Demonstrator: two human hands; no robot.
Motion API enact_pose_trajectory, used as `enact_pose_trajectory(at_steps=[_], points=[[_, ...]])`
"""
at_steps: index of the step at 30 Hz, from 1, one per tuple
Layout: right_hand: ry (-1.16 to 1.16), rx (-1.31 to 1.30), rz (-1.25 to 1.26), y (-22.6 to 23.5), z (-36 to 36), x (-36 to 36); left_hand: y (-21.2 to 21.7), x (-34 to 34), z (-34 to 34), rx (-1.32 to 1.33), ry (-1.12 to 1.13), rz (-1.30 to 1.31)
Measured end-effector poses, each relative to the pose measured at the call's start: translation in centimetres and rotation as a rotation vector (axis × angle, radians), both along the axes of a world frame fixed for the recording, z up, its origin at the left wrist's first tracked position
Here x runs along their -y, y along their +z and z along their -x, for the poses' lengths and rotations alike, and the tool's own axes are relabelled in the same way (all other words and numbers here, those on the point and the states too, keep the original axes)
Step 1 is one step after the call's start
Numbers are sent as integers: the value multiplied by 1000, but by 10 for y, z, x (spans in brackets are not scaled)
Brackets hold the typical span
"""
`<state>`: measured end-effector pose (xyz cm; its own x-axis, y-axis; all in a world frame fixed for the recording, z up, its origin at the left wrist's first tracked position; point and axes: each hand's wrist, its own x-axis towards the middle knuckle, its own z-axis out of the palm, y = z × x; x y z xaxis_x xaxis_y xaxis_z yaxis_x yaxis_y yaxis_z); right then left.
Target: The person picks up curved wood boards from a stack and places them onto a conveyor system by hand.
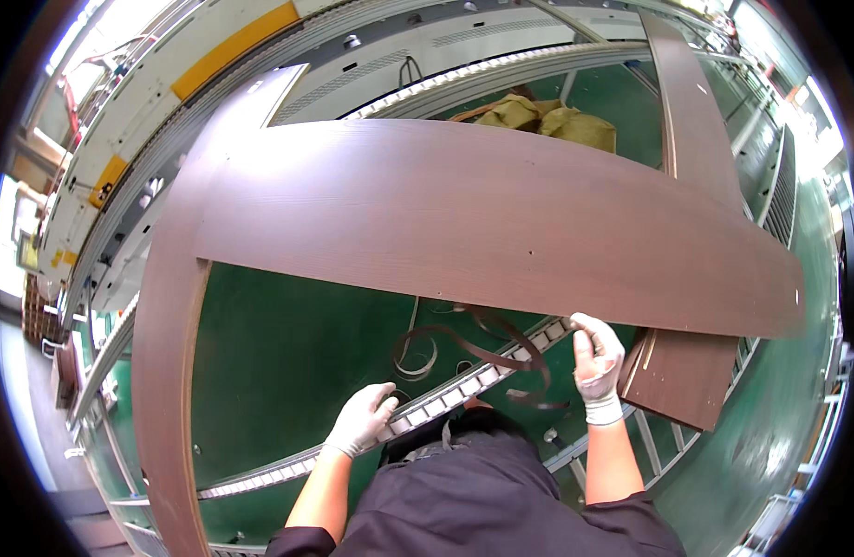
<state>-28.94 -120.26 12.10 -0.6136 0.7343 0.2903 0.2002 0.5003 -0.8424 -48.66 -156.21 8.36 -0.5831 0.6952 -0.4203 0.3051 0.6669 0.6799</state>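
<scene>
Big brown panel (482, 218) lies across the roller rails, ahead of me. My right hand (598, 357) pinches its near edge; my left hand (362, 420) rests curled on the roller rail (464, 385) below it. Risk: loose edge-banding strips (478, 348) under the panel could snag rollers or fingers.

Bright, even overhead factory light; no hard shadows. Strongest glare far above the left hand (362, 420), at upper-left rim where a window area blows out to white. Soft sheen on the brown panel (482, 223) just above both hands, esp. its left end, which looks washed pale. Also blown-out patch at far upper right, well past the right hand (598, 357). Heavy fisheye bend: straight panel edges & the roller rail (445, 401) by the hands curve strongly twd the rim. Black vignette all round. Centre sharp; rim detail smeared, soft. White gloves slightly overexposed.
</scene>
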Motion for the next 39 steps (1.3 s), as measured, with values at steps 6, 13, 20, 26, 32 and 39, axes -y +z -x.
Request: enact_pose_trajectory(at_steps=[6,13,20,26,32,39], points=[[-271,-336,330,-2,-10,-75,-1,-11,2,191,393,-298],[-651,-604,1230,-71,-29,-54,78,-91,67,-700,-81,-436],[-598,-743,1273,-86,-16,-83,37,-156,138,-986,-416,-175],[-519,-731,1217,-129,-38,-124,3,-148,133,-1112,-374,-209],[-466,-540,1252,-83,-43,-40,41,-96,124,-1017,-373,-262],[-211,-19,1259,-22,-14,85,44,31,126,-1020,-270,-42]])
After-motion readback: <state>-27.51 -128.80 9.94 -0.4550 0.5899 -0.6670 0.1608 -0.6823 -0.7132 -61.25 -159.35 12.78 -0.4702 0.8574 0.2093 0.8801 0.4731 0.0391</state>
